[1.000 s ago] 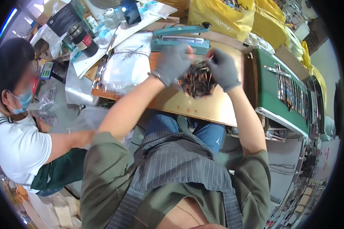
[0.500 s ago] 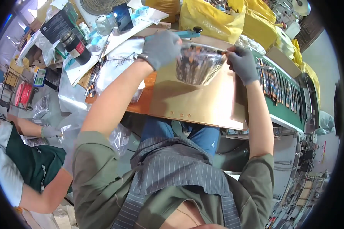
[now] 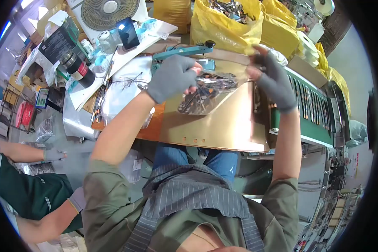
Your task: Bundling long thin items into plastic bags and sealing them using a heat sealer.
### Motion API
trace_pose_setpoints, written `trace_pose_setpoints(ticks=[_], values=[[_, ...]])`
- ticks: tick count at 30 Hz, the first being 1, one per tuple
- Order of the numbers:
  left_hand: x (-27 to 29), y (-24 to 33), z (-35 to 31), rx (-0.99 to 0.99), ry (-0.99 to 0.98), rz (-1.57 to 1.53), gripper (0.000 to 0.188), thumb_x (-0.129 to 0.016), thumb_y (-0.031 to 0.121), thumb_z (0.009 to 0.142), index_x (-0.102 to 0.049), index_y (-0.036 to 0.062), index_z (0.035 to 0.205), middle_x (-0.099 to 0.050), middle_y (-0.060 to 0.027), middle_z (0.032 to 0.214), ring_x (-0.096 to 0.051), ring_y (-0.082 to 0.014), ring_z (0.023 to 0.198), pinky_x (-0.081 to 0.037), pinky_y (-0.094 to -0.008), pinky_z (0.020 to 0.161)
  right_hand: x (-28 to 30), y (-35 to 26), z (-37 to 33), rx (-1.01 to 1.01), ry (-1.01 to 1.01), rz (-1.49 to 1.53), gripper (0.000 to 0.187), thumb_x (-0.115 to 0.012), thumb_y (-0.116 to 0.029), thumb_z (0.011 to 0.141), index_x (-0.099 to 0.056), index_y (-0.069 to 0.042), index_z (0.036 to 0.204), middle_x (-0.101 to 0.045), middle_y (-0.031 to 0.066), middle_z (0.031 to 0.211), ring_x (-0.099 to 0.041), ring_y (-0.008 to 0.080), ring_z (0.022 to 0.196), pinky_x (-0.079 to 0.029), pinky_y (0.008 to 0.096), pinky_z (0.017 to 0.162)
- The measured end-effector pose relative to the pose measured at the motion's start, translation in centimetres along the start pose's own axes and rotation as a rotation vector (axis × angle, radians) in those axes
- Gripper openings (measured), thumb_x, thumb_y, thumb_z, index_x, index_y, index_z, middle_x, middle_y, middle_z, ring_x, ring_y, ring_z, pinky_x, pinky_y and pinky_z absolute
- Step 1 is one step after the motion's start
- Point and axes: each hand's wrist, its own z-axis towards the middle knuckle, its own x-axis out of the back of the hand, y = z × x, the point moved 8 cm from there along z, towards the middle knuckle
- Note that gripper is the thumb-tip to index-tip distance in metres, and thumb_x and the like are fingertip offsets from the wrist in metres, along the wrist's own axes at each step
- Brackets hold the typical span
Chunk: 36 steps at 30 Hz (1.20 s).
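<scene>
My left hand (image 3: 172, 80), in a grey fingerless glove, grips the top left edge of a clear plastic bag (image 3: 206, 94). Inside the bag lie many small dark pieces with orange and white bits, too jumbled to name. The bag hangs tilted just above a gold-coloured work board (image 3: 222, 130). To the right of the bag is my right hand (image 3: 275, 80), also gloved, its fingers apart and smeared by motion; its thumb is close to the bag's right corner. Behind the left hand stands a teal bar sealer (image 3: 182, 52) with a black knob.
A green conveyor (image 3: 311, 103) with rows of thin dark pieces runs along the right. Yellow sacks (image 3: 227, 29) stand behind. On the left are a black thermos (image 3: 77, 69), a phone (image 3: 127, 34) and a fan (image 3: 109, 10). A co-worker's gloved hand (image 3: 54, 155) is at lower left.
The bag has come down and left, tilted and slumped from its stretched shape. My right hand has moved right and its fingers have spread away from the bag's edge.
</scene>
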Motion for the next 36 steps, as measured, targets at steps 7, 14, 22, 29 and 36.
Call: trace_pose_setpoints(ticks=[7, 14, 22, 29, 36], values=[[0.7, 3.0, -0.4, -0.327, 0.138, 0.091, 0.027, -0.067, 0.016, 0.080, -0.062, -0.0047, 0.097, -0.063, -0.0077, 0.070, -0.061, -0.0125, 0.067, -0.048, -0.0276, 0.060, -7.3, 2.9, -0.1, -0.083, -0.081, 0.000, 0.029, -0.060, -0.027, 0.087, -0.059, -0.003, 0.070, -0.053, 0.0061, 0.057, -0.051, 0.0108, 0.054, -0.040, 0.0269, 0.052], [-3.5, -16.8, 2.7, 0.270, -0.032, -0.439, 0.043, -0.079, 0.019, 0.067, -0.063, 0.0003, 0.102, -0.066, -0.0056, 0.096, -0.060, -0.0121, 0.085, -0.048, -0.0273, 0.077, -11.7, 16.1, 6.5, -0.145, 0.059, -0.495, 0.032, -0.059, -0.033, 0.085, -0.061, -0.002, 0.080, -0.063, 0.0154, 0.070, -0.059, 0.0337, 0.063, -0.045, 0.0371, 0.059], [0.0, -25.3, 6.5, 0.464, 0.262, -0.724, 0.044, -0.079, 0.013, 0.067, -0.062, -0.0034, 0.104, -0.066, -0.0088, 0.095, -0.064, -0.0183, 0.083, -0.052, -0.0297, 0.073, -14.7, 13.7, 17.8, -0.072, 0.132, -0.520, 0.034, -0.064, -0.037, 0.079, -0.061, -0.006, 0.092, -0.061, 0.0167, 0.082, -0.060, 0.0352, 0.083, -0.047, 0.0402, 0.070], [-0.3, -28.7, 6.3, 0.547, 0.311, -0.606, 0.040, -0.077, 0.020, 0.070, -0.065, -0.0023, 0.101, -0.066, -0.0071, 0.095, -0.060, -0.0128, 0.083, -0.047, -0.0272, 0.074, -15.8, 26.2, 13.1, -0.298, -0.032, -0.788, 0.026, -0.058, -0.032, 0.081, -0.058, -0.006, 0.081, -0.061, 0.0165, 0.081, -0.059, 0.0351, 0.081, -0.047, 0.0442, 0.069], [0.3, -30.4, 4.8, 0.508, 0.343, -0.676, 0.039, -0.074, 0.026, 0.075, -0.064, 0.0007, 0.103, -0.066, -0.0047, 0.092, -0.059, -0.0123, 0.085, -0.048, -0.0288, 0.077, -17.4, 26.0, 13.2, -0.326, 0.043, -0.724, 0.025, -0.056, -0.032, 0.081, -0.057, -0.008, 0.078, -0.062, 0.0152, 0.082, -0.060, 0.0370, 0.078, -0.047, 0.0454, 0.067]])
